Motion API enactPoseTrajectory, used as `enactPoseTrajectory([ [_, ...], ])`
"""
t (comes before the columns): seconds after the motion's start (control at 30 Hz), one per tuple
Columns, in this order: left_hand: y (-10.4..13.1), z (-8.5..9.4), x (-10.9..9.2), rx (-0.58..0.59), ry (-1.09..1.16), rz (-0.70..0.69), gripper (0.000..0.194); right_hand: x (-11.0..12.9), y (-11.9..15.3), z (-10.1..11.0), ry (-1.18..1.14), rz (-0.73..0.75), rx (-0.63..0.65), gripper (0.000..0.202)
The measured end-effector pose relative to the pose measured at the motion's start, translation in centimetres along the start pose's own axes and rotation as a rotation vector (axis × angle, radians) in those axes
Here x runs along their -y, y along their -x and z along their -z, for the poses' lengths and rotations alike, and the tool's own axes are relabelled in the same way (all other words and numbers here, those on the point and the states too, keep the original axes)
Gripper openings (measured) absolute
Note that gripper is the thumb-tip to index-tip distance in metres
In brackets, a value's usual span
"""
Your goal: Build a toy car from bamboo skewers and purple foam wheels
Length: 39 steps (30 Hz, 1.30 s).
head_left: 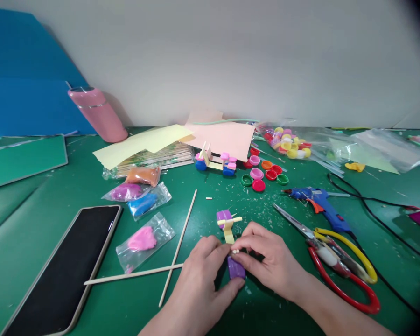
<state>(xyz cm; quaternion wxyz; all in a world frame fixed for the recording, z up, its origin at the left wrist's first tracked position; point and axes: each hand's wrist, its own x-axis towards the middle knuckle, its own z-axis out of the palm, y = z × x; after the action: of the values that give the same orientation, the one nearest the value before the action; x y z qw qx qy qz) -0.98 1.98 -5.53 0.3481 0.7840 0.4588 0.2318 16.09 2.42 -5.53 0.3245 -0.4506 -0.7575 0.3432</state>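
Low in the middle, my left hand (203, 280) is closed around the near end of a small craft model, its thumb and fingers against a purple clay block (236, 267). From the right, my right hand (269, 254) pinches short pale stick pieces (235, 251) against the model beside that block. A cream strip (228, 233) runs away from me to a second purple block (224, 217), with a short stick (230, 221) lying across it. Part of the model is hidden under my fingers. Two wooden sticks (184, 232) lie crossed left of my left hand.
Scissors (331, 256) and a blue glue gun (318, 205) with its cord lie on the right. Left are a phone (66, 266) and bagged clay (142, 239). Behind stand a blue-and-pink model (215, 162), bottle caps (257, 173) and a tilted pink bottle (100, 114).
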Motion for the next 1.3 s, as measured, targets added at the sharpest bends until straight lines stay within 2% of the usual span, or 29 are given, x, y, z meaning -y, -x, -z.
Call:
enactPoseTrajectory([
  [0.23, 0.0, 0.0, 0.1, -0.001, -0.006, -0.021, 0.026, -0.2, 0.1, 0.0, -0.007, -0.014, 0.013, 0.012],
  [0.4, 0.3, 0.0, 0.3, -0.025, -0.037, -0.06, 0.034, -0.1, 0.4, 0.4, -0.039, -0.007, -0.011, 0.028],
  [0.5, 0.5, 0.4, 0.1, -0.042, -0.067, -0.095, 0.039, 0.0, 0.5, 0.8, -0.029, -0.028, -0.038, 0.027],
  [0.67, 0.2, 1.5, -0.2, -0.106, -0.063, -0.146, 0.032, -0.3, 0.5, 1.1, -0.003, -0.089, -0.082, 0.023],
  [0.8, -0.2, 1.9, 0.6, -0.223, -0.106, -0.144, 0.023, -0.7, 0.4, 1.2, 0.004, -0.115, -0.091, 0.019],
  [0.9, -0.4, 2.0, 1.3, -0.267, -0.17, -0.159, 0.022, -0.8, 0.3, 1.2, 0.017, -0.11, -0.094, 0.018],
  [1.07, -0.6, 2.4, 1.7, -0.286, -0.229, -0.175, 0.021, -0.4, 0.2, 1.2, 0.067, -0.091, -0.103, 0.018],
  [1.3, -0.6, 2.5, 1.7, -0.293, -0.302, -0.169, 0.02, 1.2, 1.2, 0.5, 0.102, -0.099, -0.135, 0.033],
])
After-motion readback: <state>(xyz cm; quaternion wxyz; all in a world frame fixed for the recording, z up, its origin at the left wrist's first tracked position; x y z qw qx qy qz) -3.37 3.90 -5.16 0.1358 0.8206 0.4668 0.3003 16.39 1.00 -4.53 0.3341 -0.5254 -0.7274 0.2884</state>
